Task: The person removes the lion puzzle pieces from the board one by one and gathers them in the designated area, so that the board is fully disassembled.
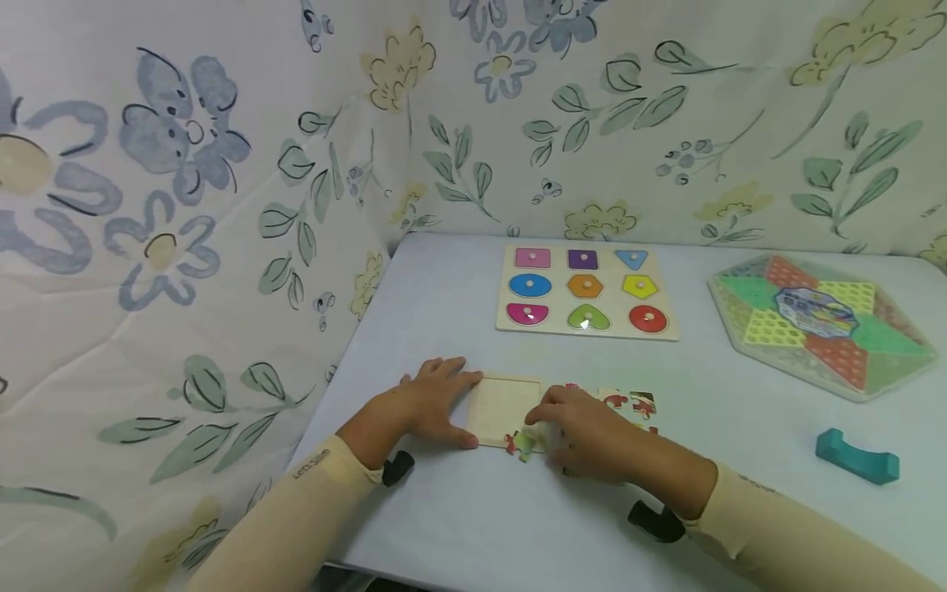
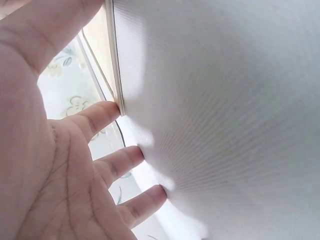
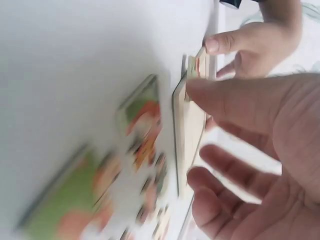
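In the head view my left hand spreads its fingers along the left side of a square wooden puzzle tray. The left wrist view shows the thumb and forefinger at the edge of the tray, with other fingertips on the white tabletop. My right hand pinches a green and red jigsaw piece over the tray's front edge. In the right wrist view the thumb covers part of this piece; the remaining fingers are bent above the tray. Loose jigsaw pieces lie beside the right hand, partly hidden by it.
Behind the tray lies a shape board with coloured knobbed shapes. A clear hexagonal box with coloured triangles stands at the back right. Nearer on the right is a teal curved block. Floral cloth hangs along the left and back.
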A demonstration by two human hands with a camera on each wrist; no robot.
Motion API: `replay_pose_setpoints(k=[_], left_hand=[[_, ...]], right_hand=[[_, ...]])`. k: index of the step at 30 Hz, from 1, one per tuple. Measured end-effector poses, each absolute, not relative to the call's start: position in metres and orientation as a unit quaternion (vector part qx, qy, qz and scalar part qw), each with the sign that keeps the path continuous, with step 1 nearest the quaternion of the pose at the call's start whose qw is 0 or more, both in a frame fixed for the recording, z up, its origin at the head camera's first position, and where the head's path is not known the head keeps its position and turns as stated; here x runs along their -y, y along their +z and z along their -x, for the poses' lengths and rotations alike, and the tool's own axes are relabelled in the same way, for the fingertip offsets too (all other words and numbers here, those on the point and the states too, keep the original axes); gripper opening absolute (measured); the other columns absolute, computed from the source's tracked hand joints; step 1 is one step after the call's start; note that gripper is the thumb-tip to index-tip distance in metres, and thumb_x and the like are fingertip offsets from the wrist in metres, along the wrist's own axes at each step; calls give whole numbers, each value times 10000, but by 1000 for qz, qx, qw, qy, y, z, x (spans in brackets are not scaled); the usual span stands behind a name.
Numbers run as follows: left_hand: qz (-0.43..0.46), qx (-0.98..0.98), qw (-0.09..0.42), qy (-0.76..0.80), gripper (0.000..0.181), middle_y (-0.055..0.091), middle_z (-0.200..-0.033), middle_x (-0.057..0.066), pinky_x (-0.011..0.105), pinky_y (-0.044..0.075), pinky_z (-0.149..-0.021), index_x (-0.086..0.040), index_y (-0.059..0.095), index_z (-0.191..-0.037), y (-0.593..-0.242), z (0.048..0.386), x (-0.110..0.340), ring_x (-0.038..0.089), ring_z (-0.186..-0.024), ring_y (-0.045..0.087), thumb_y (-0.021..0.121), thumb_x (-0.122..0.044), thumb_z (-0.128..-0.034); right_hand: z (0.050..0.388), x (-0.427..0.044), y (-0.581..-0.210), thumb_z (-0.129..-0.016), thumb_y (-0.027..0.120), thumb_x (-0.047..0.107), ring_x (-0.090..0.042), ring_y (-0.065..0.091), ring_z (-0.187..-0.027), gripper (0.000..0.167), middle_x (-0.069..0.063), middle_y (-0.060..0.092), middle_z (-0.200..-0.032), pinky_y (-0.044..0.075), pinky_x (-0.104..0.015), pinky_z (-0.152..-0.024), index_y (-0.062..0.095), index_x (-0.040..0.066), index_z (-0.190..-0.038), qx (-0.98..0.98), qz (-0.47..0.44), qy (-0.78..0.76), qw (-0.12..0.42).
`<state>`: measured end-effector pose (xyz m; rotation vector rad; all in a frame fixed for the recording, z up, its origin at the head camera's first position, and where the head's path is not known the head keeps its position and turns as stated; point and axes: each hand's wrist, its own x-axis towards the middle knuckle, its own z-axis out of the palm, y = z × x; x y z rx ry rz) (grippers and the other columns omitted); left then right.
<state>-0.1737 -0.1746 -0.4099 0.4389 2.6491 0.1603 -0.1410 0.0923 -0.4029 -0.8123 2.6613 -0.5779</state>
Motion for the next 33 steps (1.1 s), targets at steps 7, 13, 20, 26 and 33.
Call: replay_pose_setpoints(k=[7, 13, 20, 26, 33], left_hand=[[-167, -958, 223, 58, 999, 207, -1705, 25, 733, 255, -1143, -353, 322, -1602, -412, 175, 167, 371, -1559, 161, 785, -668, -775], [-169, -959, 221, 50, 1003, 212, -1703, 22, 730, 267, -1140, -353, 321, -1602, -412, 176, 165, 373, -1557, 168, 784, -673, -771], [-165, -959, 226, 50, 998, 211, -1703, 28, 729, 260, -1144, -345, 323, -1602, -409, 175, 165, 371, -1556, 166, 794, -650, -777], [-169, -959, 220, 50, 1001, 216, -1700, 36, 736, 259, -1140, -342, 324, -1602, -411, 176, 168, 379, -1551, 170, 795, -649, -774], [-160, -961, 220, 53, 1008, 219, -1700, 36, 742, 253, -1139, -345, 329, -1600, -413, 176, 178, 381, -1554, 165, 802, -652, -764]], right_hand=[[148, -70, -407, -790, 887, 152, -171, 547, -1076, 448, 46, 659, -1128, 549, -356, -922, 743, 221, -1208, -904, 340, -188, 176], [149, -67, -408, -786, 897, 180, -161, 561, -1042, 372, 51, 667, -1045, 557, -323, -899, 765, 191, -1133, -902, 353, -178, 173], [145, -79, -402, -775, 909, 239, -130, 553, -1025, 404, 96, 643, -1031, 563, -320, -898, 754, 217, -1148, -922, 302, -180, 162], [140, -124, -388, -797, 892, 296, -159, 561, -1023, 410, 102, 628, -1023, 577, -366, -875, 728, 209, -1163, -937, 247, -195, 149], [129, -180, -391, -795, 888, 289, -133, 567, -903, 397, 100, 620, -950, 553, -339, -792, 724, 177, -1138, -950, 209, -190, 135]])
